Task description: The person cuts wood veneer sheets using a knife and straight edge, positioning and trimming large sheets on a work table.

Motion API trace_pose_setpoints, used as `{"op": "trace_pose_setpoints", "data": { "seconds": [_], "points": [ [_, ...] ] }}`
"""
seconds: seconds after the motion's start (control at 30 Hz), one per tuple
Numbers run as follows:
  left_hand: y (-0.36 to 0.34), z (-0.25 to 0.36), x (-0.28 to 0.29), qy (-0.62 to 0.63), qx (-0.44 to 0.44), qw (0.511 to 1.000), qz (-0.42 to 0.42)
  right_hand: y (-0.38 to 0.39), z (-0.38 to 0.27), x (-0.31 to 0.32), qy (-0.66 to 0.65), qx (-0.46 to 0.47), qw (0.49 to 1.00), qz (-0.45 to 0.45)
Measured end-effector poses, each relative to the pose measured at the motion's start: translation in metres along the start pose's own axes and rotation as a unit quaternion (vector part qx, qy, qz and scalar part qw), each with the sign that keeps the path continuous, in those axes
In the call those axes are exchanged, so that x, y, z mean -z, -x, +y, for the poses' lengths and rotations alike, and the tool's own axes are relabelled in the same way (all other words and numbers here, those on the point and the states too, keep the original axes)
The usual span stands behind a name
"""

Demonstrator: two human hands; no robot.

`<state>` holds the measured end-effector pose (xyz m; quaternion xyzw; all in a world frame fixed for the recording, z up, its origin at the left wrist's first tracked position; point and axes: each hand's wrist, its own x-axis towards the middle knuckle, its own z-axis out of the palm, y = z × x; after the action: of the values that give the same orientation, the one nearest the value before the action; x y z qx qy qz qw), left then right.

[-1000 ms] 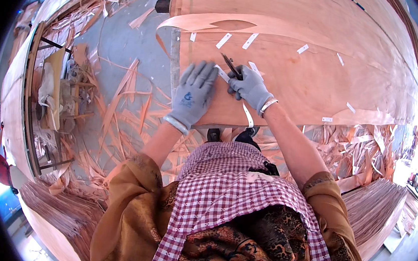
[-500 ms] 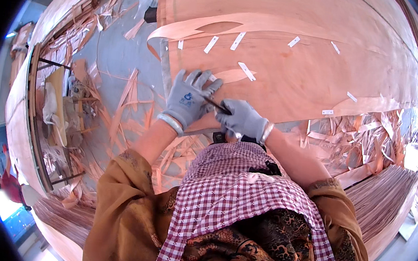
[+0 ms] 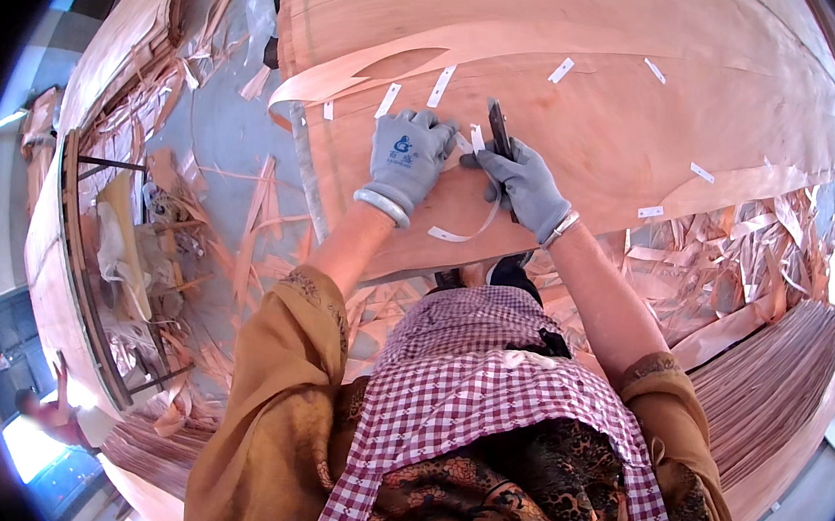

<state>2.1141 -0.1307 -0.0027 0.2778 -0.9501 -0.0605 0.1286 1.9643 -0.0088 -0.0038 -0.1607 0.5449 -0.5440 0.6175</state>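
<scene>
My left hand, in a grey glove, rests on a peach-coloured veneer sheet with its fingers curled down near a short white tape piece; what its fingertips hold, if anything, is hidden. Just to its right my gloved right hand grips a slim dark tool, tip pointing away from me. A long white perforated tape trails from beneath that hand across the veneer. Short tape pieces are scattered on the sheet, and a loose veneer band with an oval opening lies beyond my hands.
Veneer scraps litter the floor around the work surface. At left stands a metal rack with plastic and offcuts. A stack of veneer is at lower right. Another person is at the far lower left.
My left fingers, earlier spread, are now curled. My right hand went down beside my left wrist, then up again, the tool now pointing away. The view has shifted over the sheet.
</scene>
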Motion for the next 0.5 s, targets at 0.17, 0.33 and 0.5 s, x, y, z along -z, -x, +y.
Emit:
{"op": "trace_pose_setpoints", "data": {
  "seconds": [0.17, 0.33, 0.5],
  "points": [
    [-0.0095, 0.0050, -0.0041, 0.046, 0.060, 0.997, -0.025, -0.0003, -0.0040, 0.0000, 0.014, 0.004, 1.000, -0.006],
    [-0.0054, 0.0042, -0.0040, 0.142, 0.095, 0.985, 0.018, -0.0001, -0.0039, 0.0001, 0.024, -0.003, 1.000, 0.002],
    [-0.0039, -0.0003, 0.0020, 0.242, 0.161, 0.956, 0.022, -0.0027, -0.0043, 0.0001, 0.008, -0.007, 1.000, -0.005]
  ]
}}
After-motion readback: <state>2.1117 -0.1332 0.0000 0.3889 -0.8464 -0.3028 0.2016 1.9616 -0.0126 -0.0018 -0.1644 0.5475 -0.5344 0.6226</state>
